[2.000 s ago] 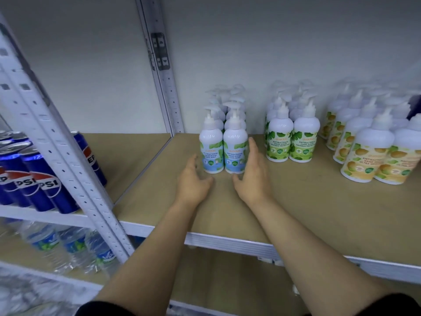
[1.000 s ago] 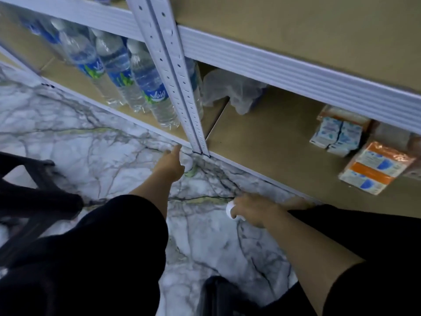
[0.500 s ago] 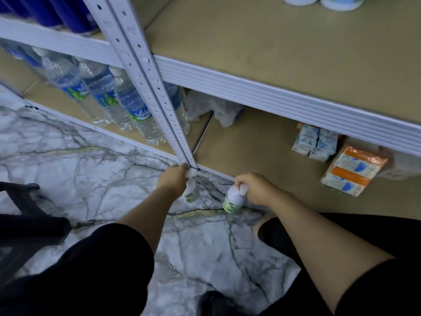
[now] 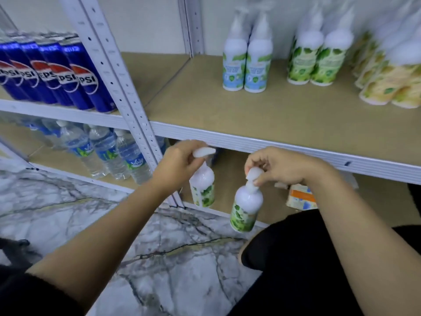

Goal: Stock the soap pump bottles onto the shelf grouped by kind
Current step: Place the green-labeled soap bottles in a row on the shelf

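My left hand (image 4: 180, 163) grips the pump head of a white soap bottle with a green leaf label (image 4: 202, 188), which hangs below the shelf edge. My right hand (image 4: 280, 166) holds a second green-label bottle (image 4: 245, 209) by its pump, lower and to the right. Both hang in front of the wooden shelf (image 4: 262, 115). On that shelf stand blue-label bottles (image 4: 245, 65), green-label bottles (image 4: 316, 60) and yellow-label bottles (image 4: 387, 80), each kind in its own group.
A white perforated upright (image 4: 127, 92) divides the shelving. Blue Pepsi cans (image 4: 59, 71) stand on the left shelf, water bottles (image 4: 109, 151) below them. Small boxes (image 4: 300, 198) lie on the bottom shelf. The floor (image 4: 159, 247) is marbled white.
Both hands have risen from the floor to just under the shelf edge, each carrying a green-label bottle by its pump. The view has tilted up to the soap shelf.
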